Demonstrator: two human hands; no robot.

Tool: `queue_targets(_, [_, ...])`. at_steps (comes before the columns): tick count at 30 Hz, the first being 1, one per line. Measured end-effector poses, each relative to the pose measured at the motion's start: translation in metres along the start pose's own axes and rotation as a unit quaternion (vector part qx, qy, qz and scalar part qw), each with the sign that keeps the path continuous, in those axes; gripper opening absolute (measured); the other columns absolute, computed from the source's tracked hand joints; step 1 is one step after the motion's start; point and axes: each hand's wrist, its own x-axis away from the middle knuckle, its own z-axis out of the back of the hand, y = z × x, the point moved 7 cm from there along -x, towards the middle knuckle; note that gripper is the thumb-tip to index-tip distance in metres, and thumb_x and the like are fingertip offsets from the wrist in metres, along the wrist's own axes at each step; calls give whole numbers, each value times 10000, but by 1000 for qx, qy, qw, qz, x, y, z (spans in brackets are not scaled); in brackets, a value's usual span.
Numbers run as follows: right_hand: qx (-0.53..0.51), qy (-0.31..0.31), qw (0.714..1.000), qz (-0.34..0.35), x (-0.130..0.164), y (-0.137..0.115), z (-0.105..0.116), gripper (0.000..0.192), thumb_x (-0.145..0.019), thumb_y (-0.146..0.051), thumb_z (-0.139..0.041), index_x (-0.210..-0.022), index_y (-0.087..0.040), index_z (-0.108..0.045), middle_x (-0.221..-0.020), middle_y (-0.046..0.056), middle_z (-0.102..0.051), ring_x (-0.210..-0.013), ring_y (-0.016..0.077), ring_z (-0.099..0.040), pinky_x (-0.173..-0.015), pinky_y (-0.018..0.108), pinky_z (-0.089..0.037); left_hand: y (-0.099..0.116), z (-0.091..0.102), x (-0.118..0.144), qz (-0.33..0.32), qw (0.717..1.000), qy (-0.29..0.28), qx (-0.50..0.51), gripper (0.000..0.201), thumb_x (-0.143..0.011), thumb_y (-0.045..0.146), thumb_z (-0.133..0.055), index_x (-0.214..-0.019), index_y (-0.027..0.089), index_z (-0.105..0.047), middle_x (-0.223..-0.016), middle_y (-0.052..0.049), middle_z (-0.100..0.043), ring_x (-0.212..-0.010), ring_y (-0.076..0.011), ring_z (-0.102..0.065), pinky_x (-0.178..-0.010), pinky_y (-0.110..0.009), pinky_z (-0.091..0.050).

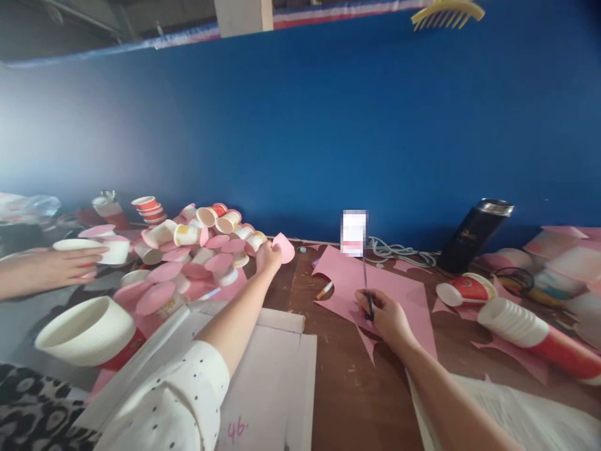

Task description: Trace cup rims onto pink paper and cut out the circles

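My left hand [267,258] is closed with its fingertips on a round pink paper piece [285,248], at the right edge of a heap of paper cups [188,235]. Many of those cups have pink paper discs on their ends. In my right hand [385,318] I grip dark-handled scissors [369,307], blades pointing away from me toward the wall. Beneath them lies a pink paper sheet [399,291] with rounded bites cut from its left edge. Whether the blades are apart is hard to make out.
At left, another person's hand [70,266] holds a white cup. A nested cup stack [89,332] stands nearer. A black thermos [474,235], white cable [399,250] and red-and-white cup stack [539,338] are at right. Cardboard [277,376] lies under my left arm; a blue wall [300,138] rises behind.
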Motion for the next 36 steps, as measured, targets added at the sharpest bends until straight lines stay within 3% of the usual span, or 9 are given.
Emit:
queue_targets(6, [5,4,1000,-3,1,1,0,474,-727,-551,-605,-977,-154,-674,-553,-18,-583,-445,114,-460,-445,242,-357,9,-9,50,50,988,-4,143,150,-789,304,-452,-725,198,-536,-732,-57,-608,-796,-236,-597,-678,-325,-450])
queue_targets(11, [24,5,1000,11,4,-7,2,434,-733,-547,-588,-915,-165,-685,-567,-12,-602,-486,125,-498,-479,244,-384,24,-39,98,98,956,-60,269,136,-773,327,-506,-766,193,-529,-655,-5,-553,-640,-152,-565,-586,-265,-451])
queue_targets(17, [43,19,999,12,5,-5,5,432,-708,-529,-607,-928,-168,-698,-596,0,-633,-517,135,-530,-488,242,-394,34,-69,136,130,922,-88,354,131,-781,322,-514,-804,195,-494,-648,10,-516,-571,-123,-518,-564,-261,-441])
queue_targets(22, [48,5,999,7,5,-2,5,433,-690,-481,-644,-988,-171,-695,-618,3,-649,-512,139,-541,-475,243,-399,30,-74,149,72,917,-92,381,151,-755,305,-575,-699,192,-492,-656,23,-505,-638,-116,-498,-628,-237,-409])
queue_targets(28, [58,-8,998,-4,9,-7,4,417,-694,-497,-629,-956,-181,-699,-621,9,-656,-533,159,-563,-484,254,-411,39,-73,153,-36,929,-128,346,180,-763,317,-589,-655,185,-531,-642,16,-517,-640,-127,-470,-627,-248,-373])
queue_targets(36, [83,-20,996,2,11,-11,3,420,-709,-518,-615,-968,-196,-689,-733,34,-703,-606,178,-604,-528,263,-424,42,-76,156,-54,914,-153,371,207,-759,360,-594,-670,182,-536,-663,-4,-552,-635,-134,-479,-609,-250,-367])
